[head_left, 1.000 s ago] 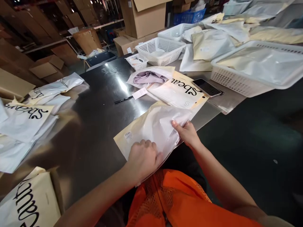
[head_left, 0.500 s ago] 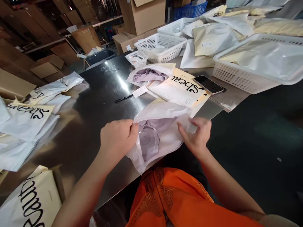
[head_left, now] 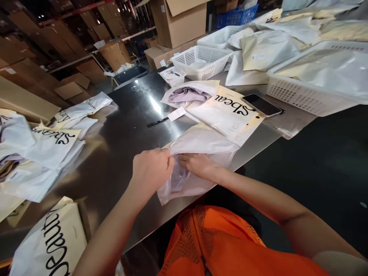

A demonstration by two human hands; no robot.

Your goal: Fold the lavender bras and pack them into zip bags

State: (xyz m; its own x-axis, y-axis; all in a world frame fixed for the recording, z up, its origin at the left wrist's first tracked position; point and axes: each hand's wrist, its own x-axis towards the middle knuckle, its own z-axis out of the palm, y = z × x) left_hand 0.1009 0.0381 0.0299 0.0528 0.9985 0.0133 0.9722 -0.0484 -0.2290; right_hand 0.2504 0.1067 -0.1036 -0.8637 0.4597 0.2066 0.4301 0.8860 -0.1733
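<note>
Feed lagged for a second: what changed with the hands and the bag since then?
The bag was turned over and opened. The left hand lifted off it and now pinches its mouth; the right hand let go of the edge and went inside, onto the lilac garment. Phone, pen and baskets stayed put.

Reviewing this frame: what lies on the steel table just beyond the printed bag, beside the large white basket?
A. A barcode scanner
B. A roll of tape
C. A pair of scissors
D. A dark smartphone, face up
D: a dark smartphone lies flat, screen up, on the table between the printed bag and the large white basket.
</note>
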